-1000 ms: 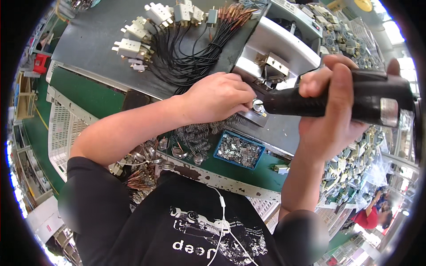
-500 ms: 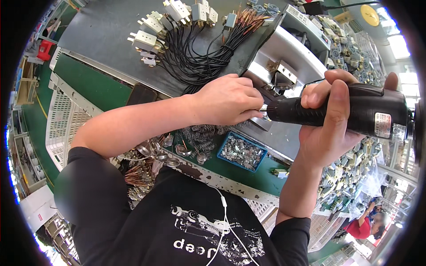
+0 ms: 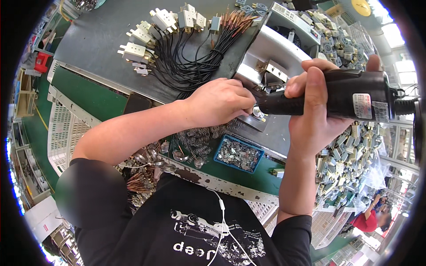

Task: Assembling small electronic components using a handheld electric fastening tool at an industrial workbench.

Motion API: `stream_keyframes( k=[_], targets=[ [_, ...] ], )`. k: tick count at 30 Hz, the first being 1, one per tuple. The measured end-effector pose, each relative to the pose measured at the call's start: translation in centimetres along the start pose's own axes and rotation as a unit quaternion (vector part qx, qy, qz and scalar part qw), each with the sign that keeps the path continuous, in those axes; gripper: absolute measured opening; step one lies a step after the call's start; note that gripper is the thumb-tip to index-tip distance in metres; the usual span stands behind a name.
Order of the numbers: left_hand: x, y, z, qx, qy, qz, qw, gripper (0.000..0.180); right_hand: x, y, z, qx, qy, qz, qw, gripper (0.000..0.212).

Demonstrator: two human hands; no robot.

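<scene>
My left hand [image 3: 222, 101] is closed, its fingertips pinching a small round metal part [image 3: 258, 111] at the nose of the tool. What its fingers cover is hidden. In my right hand [image 3: 313, 117] is a black electric screwdriver [image 3: 346, 97], held nearly level and pointing left, thumb over its body. The tip meets the part at my left fingertips; the bit itself is hardly visible. Just beyond both hands stands a silver metal fixture [image 3: 284, 46] with a small bracket on its sloped face. A bundle of black cables [image 3: 193, 73] with pale plug bodies lies past my left hand.
Nearer me are a blue tray [image 3: 239, 153] of small metal pieces and a heap of springs [image 3: 197, 142]. Round metal parts [image 3: 153, 157] lie at the bench's near edge. Plug housings [image 3: 346, 168] pile up at right. A person in red [image 3: 367, 221] is far right.
My right hand and the screwdriver have shifted left and slightly up in view. The left hand moved slightly left too, and more of the round metal part shows. The whole view has shifted a little.
</scene>
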State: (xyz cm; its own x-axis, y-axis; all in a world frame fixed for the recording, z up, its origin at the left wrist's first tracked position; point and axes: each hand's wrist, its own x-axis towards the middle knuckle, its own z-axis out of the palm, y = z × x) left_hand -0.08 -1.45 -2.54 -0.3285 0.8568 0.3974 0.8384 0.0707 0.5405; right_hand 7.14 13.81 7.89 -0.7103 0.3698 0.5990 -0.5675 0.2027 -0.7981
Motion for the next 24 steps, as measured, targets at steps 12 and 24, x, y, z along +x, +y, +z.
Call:
stream_keyframes(
  k=[12,24],
  targets=[
    [0.3,0.3,-0.1,0.0,-0.006,-0.001,1.0,0.011,0.2,0.8,0.4,0.059,-0.045,0.023,0.997,0.09],
    [2.2,1.4,-1.8,0.067,-0.171,-0.115,0.976,0.028,0.5,1.3,0.7,0.029,-0.097,0.04,0.994,0.081]
  ],
)
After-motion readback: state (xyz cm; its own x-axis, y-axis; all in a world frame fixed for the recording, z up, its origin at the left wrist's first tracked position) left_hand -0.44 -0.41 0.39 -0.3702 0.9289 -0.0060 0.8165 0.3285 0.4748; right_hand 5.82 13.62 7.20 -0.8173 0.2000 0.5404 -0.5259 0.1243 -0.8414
